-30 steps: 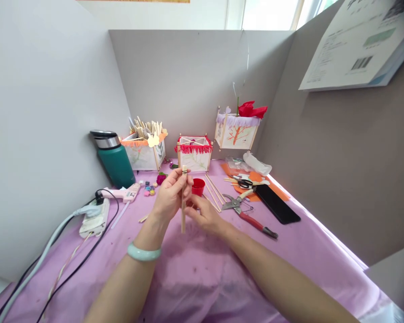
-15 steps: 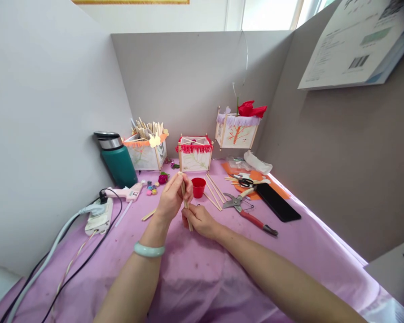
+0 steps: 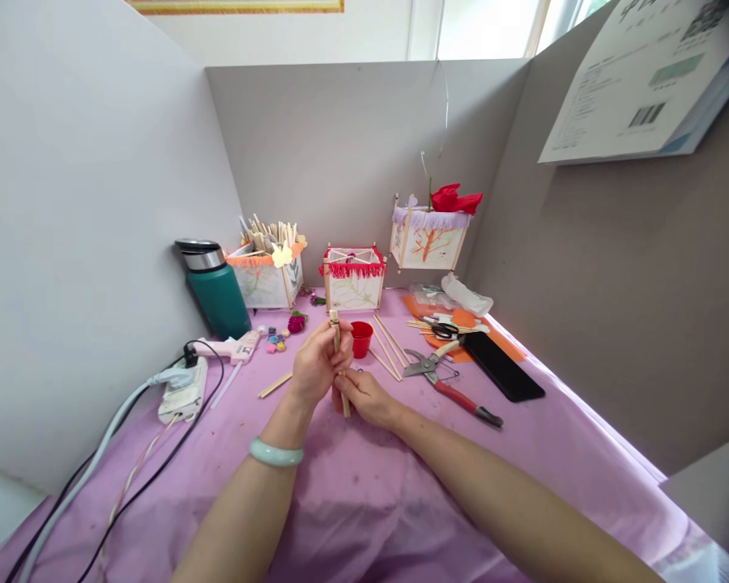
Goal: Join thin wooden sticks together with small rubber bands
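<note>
My left hand (image 3: 316, 364), with a pale green bangle (image 3: 275, 453) on its wrist, is closed around the upper part of some thin wooden sticks (image 3: 334, 325). A dark band shows near their top end. Lower down, my right hand (image 3: 368, 397) pinches the same sticks, whose bottom end pokes out below the fingers. The sticks stand nearly upright above the purple cloth, and how many there are I cannot tell. Just behind them is a red cup (image 3: 361, 340). To its right lie several loose wooden sticks (image 3: 390, 346) and pruning shears (image 3: 453, 389) with a red handle.
A glue gun (image 3: 234, 348), power strip (image 3: 182, 397) and green bottle (image 3: 215, 291) stand left. At the back are paper-sided boxes with orange (image 3: 261, 279), red (image 3: 355, 287) and purple trim (image 3: 431, 243). A black phone (image 3: 503, 366) and scissors (image 3: 445, 329) lie right.
My left hand has shifted slightly down the sticks, so more of their top end and the dark band now show. My right hand keeps its hold. The view has moved a little.
</note>
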`<state>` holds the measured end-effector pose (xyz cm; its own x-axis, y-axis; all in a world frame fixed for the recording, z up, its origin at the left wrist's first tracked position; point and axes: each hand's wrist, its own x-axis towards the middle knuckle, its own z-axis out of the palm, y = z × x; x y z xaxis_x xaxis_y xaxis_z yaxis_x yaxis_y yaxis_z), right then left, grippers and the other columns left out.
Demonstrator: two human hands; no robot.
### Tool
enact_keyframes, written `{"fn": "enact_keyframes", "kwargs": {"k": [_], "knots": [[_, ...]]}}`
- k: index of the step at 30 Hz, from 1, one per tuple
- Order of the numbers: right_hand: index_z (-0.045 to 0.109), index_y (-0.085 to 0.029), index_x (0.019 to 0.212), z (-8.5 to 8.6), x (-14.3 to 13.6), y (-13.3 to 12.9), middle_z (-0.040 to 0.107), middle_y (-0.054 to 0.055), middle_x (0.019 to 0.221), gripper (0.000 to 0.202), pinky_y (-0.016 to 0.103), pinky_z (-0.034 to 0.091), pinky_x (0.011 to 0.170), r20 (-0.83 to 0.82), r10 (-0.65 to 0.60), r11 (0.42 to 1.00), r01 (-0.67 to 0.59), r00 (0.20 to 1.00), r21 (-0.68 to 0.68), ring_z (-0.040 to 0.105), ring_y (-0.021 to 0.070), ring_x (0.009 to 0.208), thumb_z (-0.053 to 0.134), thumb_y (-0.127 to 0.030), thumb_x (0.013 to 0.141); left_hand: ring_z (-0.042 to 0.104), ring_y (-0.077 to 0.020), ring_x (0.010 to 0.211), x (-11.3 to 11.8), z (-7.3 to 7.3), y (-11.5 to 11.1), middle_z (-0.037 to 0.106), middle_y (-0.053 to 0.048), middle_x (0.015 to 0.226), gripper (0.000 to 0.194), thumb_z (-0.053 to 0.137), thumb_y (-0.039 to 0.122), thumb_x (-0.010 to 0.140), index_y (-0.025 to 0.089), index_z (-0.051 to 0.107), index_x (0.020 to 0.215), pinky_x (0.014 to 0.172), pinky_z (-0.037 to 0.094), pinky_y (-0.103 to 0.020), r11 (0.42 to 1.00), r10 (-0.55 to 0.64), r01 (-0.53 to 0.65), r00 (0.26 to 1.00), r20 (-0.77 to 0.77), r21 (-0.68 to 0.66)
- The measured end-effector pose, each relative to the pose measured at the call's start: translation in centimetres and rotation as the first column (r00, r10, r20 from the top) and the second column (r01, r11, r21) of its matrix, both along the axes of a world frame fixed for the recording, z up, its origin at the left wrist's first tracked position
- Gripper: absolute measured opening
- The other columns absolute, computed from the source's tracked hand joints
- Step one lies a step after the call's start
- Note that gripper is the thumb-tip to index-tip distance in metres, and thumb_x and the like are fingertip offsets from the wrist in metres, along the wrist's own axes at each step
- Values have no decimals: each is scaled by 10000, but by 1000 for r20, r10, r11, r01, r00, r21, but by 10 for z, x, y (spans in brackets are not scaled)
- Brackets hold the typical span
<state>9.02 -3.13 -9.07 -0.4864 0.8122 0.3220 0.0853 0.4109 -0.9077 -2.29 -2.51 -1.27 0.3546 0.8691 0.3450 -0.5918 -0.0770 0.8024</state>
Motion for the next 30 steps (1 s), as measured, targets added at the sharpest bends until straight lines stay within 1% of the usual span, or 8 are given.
{"fn": "enact_keyframes", "kwargs": {"k": [5, 11, 15, 17, 19, 22, 26, 30], "knots": [[537, -166, 665, 0, -1, -1, 568, 5, 573, 525, 226, 411, 528, 15, -2, 999, 2, 1000, 35, 511, 96, 495, 305, -558, 924, 208, -50, 402, 4, -1, -2, 285, 75, 518, 170, 485, 313, 837, 172, 559, 894, 382, 194, -166, 995, 84, -85, 996, 27, 48], [500, -180, 661, 3, -2, -4, 564, 2, 562, 476, 234, 407, 526, 22, -20, 996, 18, 1000, 83, 512, 101, 488, 311, -519, 936, 229, -47, 401, 7, 2, -6, 344, 69, 533, 267, 489, 365, 857, 172, 581, 1017, 374, 195, -169, 988, 138, -136, 990, -24, 70], [456, -194, 692, 3, -3, -6, 555, -4, 566, 363, 243, 391, 545, 52, -200, 964, 187, 978, 188, 504, 108, 491, 336, -419, 950, 320, -36, 429, 11, -2, -2, 448, 52, 645, 311, 589, 304, 806, 191, 554, 1094, 400, 289, -174, 972, 222, -219, 974, -34, 89], [460, -197, 735, 3, -3, -6, 561, -4, 588, 286, 247, 372, 548, 74, -304, 927, 277, 950, 255, 500, 113, 502, 371, -376, 939, 388, -48, 463, 11, -5, 2, 467, 52, 661, 286, 620, 279, 785, 206, 550, 1052, 454, 373, -189, 959, 271, -269, 963, -9, 90], [471, -197, 769, 3, -2, -6, 570, -4, 612, 235, 249, 362, 557, 101, -340, 909, 300, 935, 290, 503, 118, 522, 402, -356, 928, 441, -62, 509, 10, -6, 4, 500, 37, 696, 247, 609, 283, 791, 199, 558, 1018, 507, 428, -214, 960, 269, -270, 963, 14, 74], [475, -195, 785, 5, 0, -7, 581, -2, 634, 244, 246, 371, 579, 114, -264, 941, 230, 958, 248, 524, 119, 554, 370, -349, 942, 448, -67, 545, 7, -4, 4, 512, 10, 740, 258, 574, 278, 810, 166, 588, 1042, 512, 425, -213, 979, 198, -200, 979, 46, 36], [455, -200, 762, 6, 0, -8, 581, -4, 628, 284, 250, 392, 601, 94, -171, 971, 152, 981, 186, 541, 121, 568, 313, -344, 961, 366, -53, 489, 3, 0, 2, 468, 16, 692, 286, 538, 258, 806, 138, 607, 1057, 418, 319, -181, 994, 111, -110, 991, 76, -28], [413, -208, 714, 4, -2, -6, 561, -12, 589, 301, 252, 396, 592, 85, -154, 973, 136, 984, 188, 530, 119, 540, 307, -342, 962, 260, -40, 425, 4, -1, 2, 387, 49, 596, 249, 508, 257, 816, 151, 611, 1017, 378, 217, -160, 987, 159, -158, 985, 67, -23]]}}
